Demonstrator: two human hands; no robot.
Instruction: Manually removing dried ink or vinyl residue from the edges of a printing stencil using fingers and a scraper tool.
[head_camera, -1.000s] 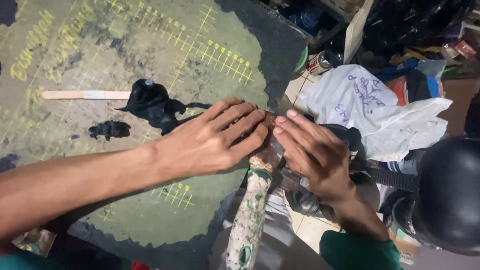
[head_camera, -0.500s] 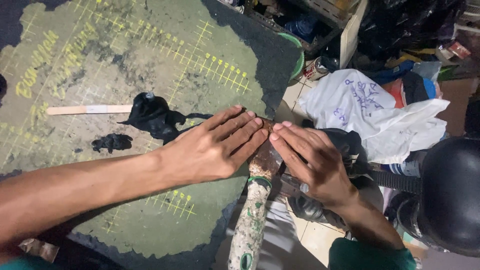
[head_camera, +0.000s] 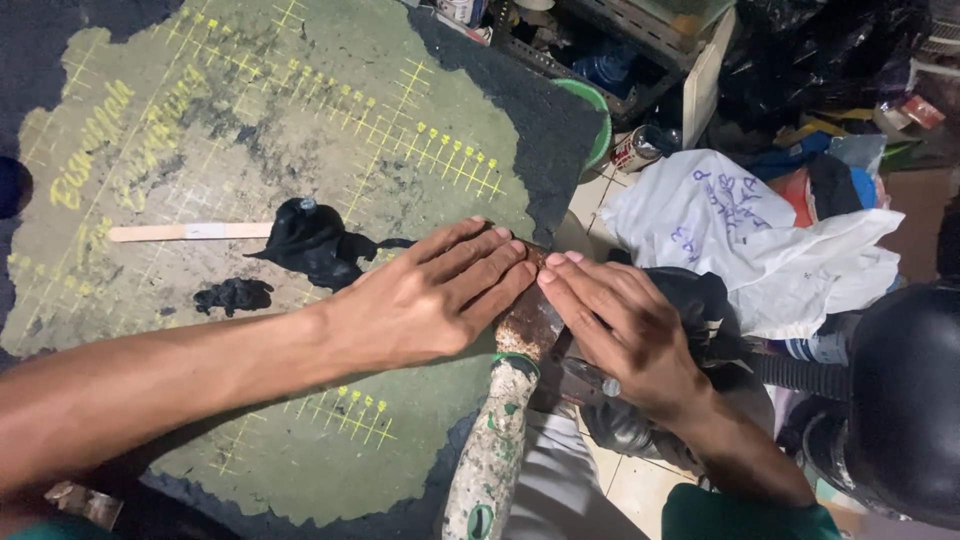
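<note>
White plastic bag (head_camera: 740, 235), upper right

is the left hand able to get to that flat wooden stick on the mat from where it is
Probably yes. The left hand lies flat on the green mat, and the wooden stick rests on the same mat off to its left. Only the black rag lies between them, low and easy to pass over.

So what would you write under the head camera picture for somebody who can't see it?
Two bare hands, the left hand and the right hand, press flat together on a rusty brown piece atop a paint-spattered handle, at the edge of a worn green cutting mat. A black glue blob with a wooden stick lies on the mat; a white plastic bag sits to the right.
</note>
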